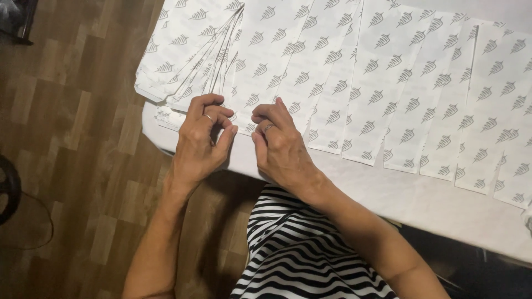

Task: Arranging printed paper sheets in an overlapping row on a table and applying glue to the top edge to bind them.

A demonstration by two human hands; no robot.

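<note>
Table (388, 194): I see it covered in white cloth, its near edge running slantwise across my view; it carries all the paper, and the near strip is left bare where my hands work.
Row of sheets (399, 88): white paper printed with grey leaf marks, laid flat and overlapping like shingles toward the right, so each near edge shows, I judge for easy picking.
Fanned stack (194, 61): several like sheets piled at the table's far-left corner, their edges splayed and hanging a little past it; kept apart from the flat row.
Sheet in hand (244, 108): its near edge lies at the table's edge between my two hands, just beside the fanned stack.
Left hand (202, 138): fingers curled in, thumb meeting fingertips, pinching at that paper edge; I cannot tell how much paper it grips.
Right hand (277, 144): likewise curled, fingertips pressing down on the same edge, facing the left to crease or fold it, I judge.
Rings: one band on each hand.
</note>
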